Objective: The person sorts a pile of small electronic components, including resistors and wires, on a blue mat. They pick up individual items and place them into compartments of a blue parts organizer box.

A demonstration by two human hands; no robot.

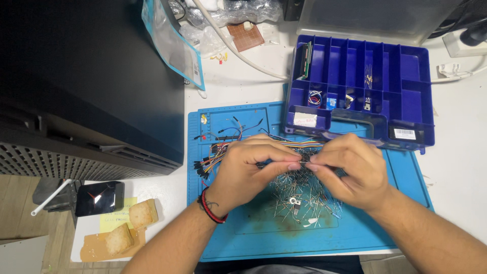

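Forearms came in from the bottom edge, both over the blue work mat. Left to right:

- Left hand, cord bracelet on the wrist, was curled, thumb and forefinger pinched on the left end of a small dark component.
- That component sat between the two hands, right at the fingertips, over the middle of the mat. Long axis ran roughly left-right, hand to hand. Too small to tell what kind of part it was.
- Right hand was curled the same way, fingertips closed on the right end. Fingertips of the two hands nearly touched. Neither hand was nearer; both were on it.
- Pile of loose leaded parts lay directly below the pinch, on the mat, apart from the fingers.
- Bundle of coloured jumper wires lay just left of the left hand, partly behind it.
- Blue compartment box, lid open, sat beyond the right hand, near but not touching, its front edge overlapping the mat's top right.
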